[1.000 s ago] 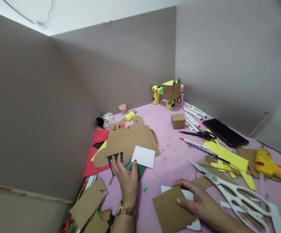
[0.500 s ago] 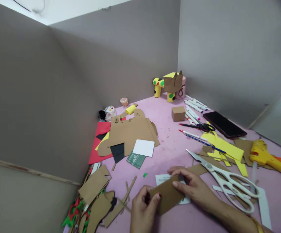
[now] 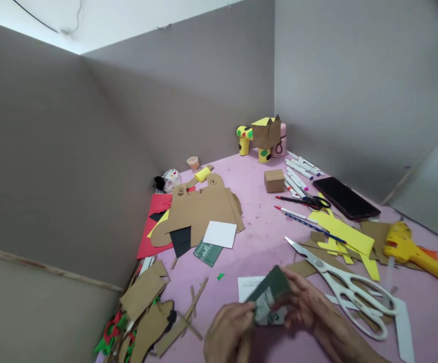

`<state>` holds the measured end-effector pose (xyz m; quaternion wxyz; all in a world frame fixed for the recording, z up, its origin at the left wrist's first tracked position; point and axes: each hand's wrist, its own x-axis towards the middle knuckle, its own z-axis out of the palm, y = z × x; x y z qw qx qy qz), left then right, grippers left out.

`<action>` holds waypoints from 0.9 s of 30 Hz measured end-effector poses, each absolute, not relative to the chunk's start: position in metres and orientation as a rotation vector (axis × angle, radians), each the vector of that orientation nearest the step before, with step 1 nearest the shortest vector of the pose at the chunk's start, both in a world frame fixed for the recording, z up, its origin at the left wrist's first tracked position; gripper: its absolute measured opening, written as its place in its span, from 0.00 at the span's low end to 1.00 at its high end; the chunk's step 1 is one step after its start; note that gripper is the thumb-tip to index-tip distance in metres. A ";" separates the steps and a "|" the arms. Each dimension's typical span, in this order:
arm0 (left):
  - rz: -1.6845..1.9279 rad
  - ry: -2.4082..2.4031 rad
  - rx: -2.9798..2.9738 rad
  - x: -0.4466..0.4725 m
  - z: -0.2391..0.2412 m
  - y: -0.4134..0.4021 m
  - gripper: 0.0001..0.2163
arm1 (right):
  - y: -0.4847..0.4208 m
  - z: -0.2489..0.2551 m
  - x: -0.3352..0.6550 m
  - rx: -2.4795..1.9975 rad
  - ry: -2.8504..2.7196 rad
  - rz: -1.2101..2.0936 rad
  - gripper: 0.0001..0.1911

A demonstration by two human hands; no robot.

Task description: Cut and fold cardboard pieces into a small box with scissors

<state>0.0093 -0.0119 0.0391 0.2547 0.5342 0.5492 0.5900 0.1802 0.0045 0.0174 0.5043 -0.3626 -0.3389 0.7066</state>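
Between my two hands is a small rectangular card (image 3: 267,297), its dark green printed side with a pale picture turned up. My left hand (image 3: 229,330) grips its lower left edge, fingers closed. On the other side, my right hand (image 3: 306,302) has its fingers curled round the right edge, slightly blurred. Under and behind the card lies a white printed card (image 3: 246,287), partly covered. To the right of my right hand, large white-handled scissors (image 3: 340,282) lie with the blades pointing to the far left.
Cardboard scraps (image 3: 147,290) crowd the left edge. Further back lie a large cardboard sheet (image 3: 204,204), a white square (image 3: 221,234) and a small cardboard box (image 3: 274,180). On the right are markers (image 3: 296,181), a phone (image 3: 345,197), yellow paper (image 3: 343,229) and a yellow glue gun (image 3: 400,244).
The card in my hands has been turned over, from its plain brown side to its green printed side. My right hand has shifted its grip, and the view has tilted slightly.
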 end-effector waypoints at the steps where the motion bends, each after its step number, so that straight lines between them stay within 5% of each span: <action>1: 1.577 1.538 1.302 0.006 0.042 -0.006 0.06 | 0.007 0.016 0.183 -0.887 -0.840 1.652 0.32; 8: 1.047 1.529 1.163 -0.031 0.069 0.020 0.13 | 0.012 0.008 0.200 -1.131 -1.250 1.529 0.21; 14: 0.907 1.513 1.186 -0.010 0.072 0.021 0.11 | 0.000 0.021 0.198 -1.168 -1.892 1.246 0.44; 16: 0.877 1.537 1.313 0.006 0.073 0.019 0.09 | -0.001 0.023 0.193 -1.156 -2.072 1.179 0.43; 23: 0.805 1.465 1.431 0.040 0.073 0.013 0.05 | -0.003 0.018 0.177 -1.092 -2.021 0.981 0.42; 27: 0.894 1.279 1.359 0.031 0.072 0.020 0.13 | 0.002 0.026 0.180 -1.221 -1.806 0.944 0.38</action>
